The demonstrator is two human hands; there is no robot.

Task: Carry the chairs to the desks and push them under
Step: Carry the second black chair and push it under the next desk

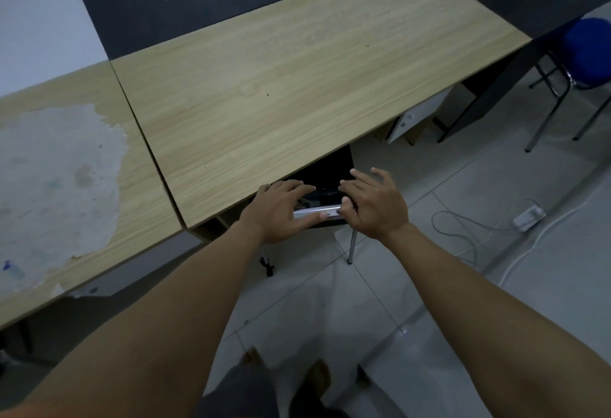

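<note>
You are in a dim room with a pale tiled floor (429, 285), standing at a wood-topped desk (297, 87) that butts against a second desk (66, 153) with a worn, peeling top on your left. The chair (330, 169) is tucked most of the way under the nearer desk; only the dark seat, the shiny top rail (309, 212) and one metal leg show past the desk edge.

Your left hand (281, 211) lies flat over the rail, fingers stretched forward and thumb laid along the metal, pressing rather than clasping. Your right hand (373, 206) is at the other end of the rail with fingers spread and straight; only the thumb seems to touch it, and it holds nothing.

This looks like the close of the pushing-in step. If the chair needs more, give a short, level shove with both palms, keeping it square to the desk edge. After that, a blue chair (588, 54) stands out in the open to your right, likely next; mind the cable (463, 229) and power strip (529, 217) on the floor between
</note>
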